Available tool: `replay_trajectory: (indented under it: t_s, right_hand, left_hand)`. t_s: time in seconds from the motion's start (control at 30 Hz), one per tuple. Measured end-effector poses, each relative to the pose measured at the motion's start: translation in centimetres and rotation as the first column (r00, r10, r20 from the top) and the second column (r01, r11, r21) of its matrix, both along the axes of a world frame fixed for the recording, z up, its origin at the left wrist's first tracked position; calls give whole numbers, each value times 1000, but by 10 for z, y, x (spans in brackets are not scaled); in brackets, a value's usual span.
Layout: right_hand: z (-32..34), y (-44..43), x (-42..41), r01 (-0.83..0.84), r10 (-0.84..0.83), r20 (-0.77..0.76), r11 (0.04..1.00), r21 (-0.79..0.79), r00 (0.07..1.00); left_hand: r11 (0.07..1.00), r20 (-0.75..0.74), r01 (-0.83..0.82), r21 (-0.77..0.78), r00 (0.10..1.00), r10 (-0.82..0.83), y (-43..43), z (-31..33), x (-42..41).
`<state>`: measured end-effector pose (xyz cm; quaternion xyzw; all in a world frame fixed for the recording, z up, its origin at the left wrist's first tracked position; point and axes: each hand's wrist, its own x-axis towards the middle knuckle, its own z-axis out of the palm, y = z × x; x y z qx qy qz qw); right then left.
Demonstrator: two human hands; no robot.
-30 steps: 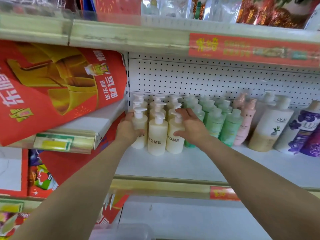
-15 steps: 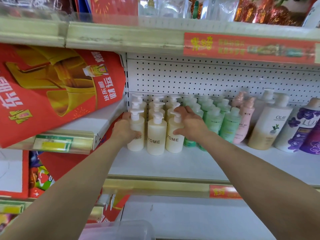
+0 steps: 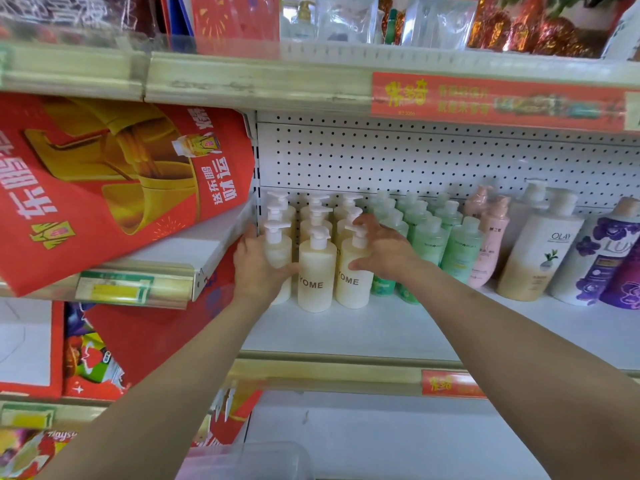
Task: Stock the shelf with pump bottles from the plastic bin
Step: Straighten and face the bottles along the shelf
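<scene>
Our fingers (image 3: 250,238) on the left hand (image 3: 258,271) curl round the front-left cream bottle (image 3: 278,252), with the thumb laid across its front. Our right hand (image 3: 384,252) grips the front-right cream bottle (image 3: 353,278): its fingers reach over the white pump head and the thumb presses the front just above the brown lettering. Between the two stands the middle bottle (image 3: 316,277), marked YOME, touching both neighbours and held by neither hand.

All three stand upright in the front row of a block of cream pump bottles at the left end of the shelf (image 3: 346,336), with more rows of the same white pumps behind them, back toward the pegboard (image 3: 415,157).

Just to the right of this block come the green bottles (image 3: 431,244), then the pink bottles (image 3: 491,237), an Olay bottle (image 3: 540,252) and a purple bottle (image 3: 604,261) at the edge of view. A red poster (image 3: 104,181) leans on the neighbouring shelf at the left. Below, between our forearms, we see the clear rim of the plastic bin (image 3: 266,457); we cannot tell what it holds.
</scene>
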<state>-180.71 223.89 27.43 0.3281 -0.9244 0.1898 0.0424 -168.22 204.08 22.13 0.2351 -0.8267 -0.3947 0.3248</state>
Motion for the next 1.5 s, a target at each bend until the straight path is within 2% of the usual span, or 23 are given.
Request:
replay_trajectory:
  t_s: [0.1, 0.17, 0.3, 0.47, 0.57, 0.73, 1.1, 1.27, 1.4, 1.5]
  right_hand:
    - [2, 2, -1, 1, -1, -11, 1000, 0, 1000]
    - [0, 2, -1, -1, 1, -4, 1000, -13, 1000]
    - [-3, 5, -2, -14, 14, 17, 999, -45, 1000]
    - [-6, 6, -4, -36, 39, 46, 997, -74, 998]
    - [-7, 7, -4, -53, 57, 42, 995, -86, 998]
    - [-7, 8, -3, -69, 73, 46, 993, -99, 996]
    - [-7, 6, 1, -67, 74, 61, 992, -107, 995]
    - [-4, 6, 1, -64, 70, 49, 993, -101, 996]
    - [9, -2, 5, -36, 28, -37, 969, -243, 999]
    - [17, -13, 11, -71, 58, -72, 977, -202, 996]
  left_hand:
    - [970, -120, -138, -199, 986, 115, 12, 3, 3]
    - [930, -166, -155, -333, 981, 104, 19, 9, 3]
    - [877, -53, 30, -480, 997, -63, 36, 16, -7]
    - [732, 129, 82, -676, 992, 8, 40, 14, -18]
    - [739, 171, 108, -665, 985, 10, 36, 13, -24]
    - [730, 126, 64, -681, 992, 30, 36, 10, -33]
    - [735, 155, 75, -674, 987, 42, 40, 13, -35]
    - [760, 38, 7, -650, 999, 23, 31, 32, -23]
    - [881, -114, -116, -458, 991, 71, 6, 34, -12]
    - [960, -111, -104, -260, 991, 77, -5, 20, -12]
